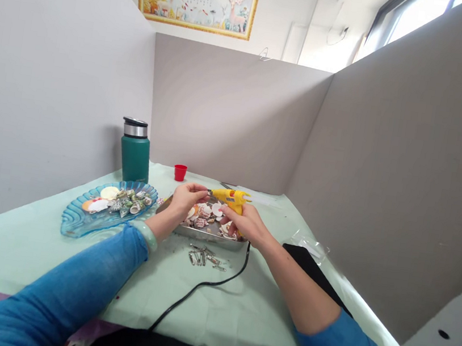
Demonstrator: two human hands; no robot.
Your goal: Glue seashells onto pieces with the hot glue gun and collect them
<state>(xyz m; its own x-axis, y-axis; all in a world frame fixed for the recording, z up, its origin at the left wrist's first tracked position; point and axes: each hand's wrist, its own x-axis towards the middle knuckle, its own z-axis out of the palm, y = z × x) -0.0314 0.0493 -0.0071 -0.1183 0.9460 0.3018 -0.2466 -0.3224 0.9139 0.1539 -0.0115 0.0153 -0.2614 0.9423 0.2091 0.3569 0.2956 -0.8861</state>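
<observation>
My right hand [245,222] grips a yellow hot glue gun [231,197], its nozzle pointing left. My left hand [187,198] is pinched right at the nozzle tip, holding something small that I cannot make out. Both hands hover over a metal tray [210,234] filled with seashells. The gun's black cord [197,288] runs from under my right hand toward the table's near edge. Several small metal clips [205,258] lie in front of the tray.
A blue glass shell-shaped dish [78,220] with shells sits at the left. Behind it stand a green thermos [135,151] and a small red cup [179,172]. A black flat object [312,267] and clear plastic wrap [311,244] lie right. Grey partition walls enclose the table.
</observation>
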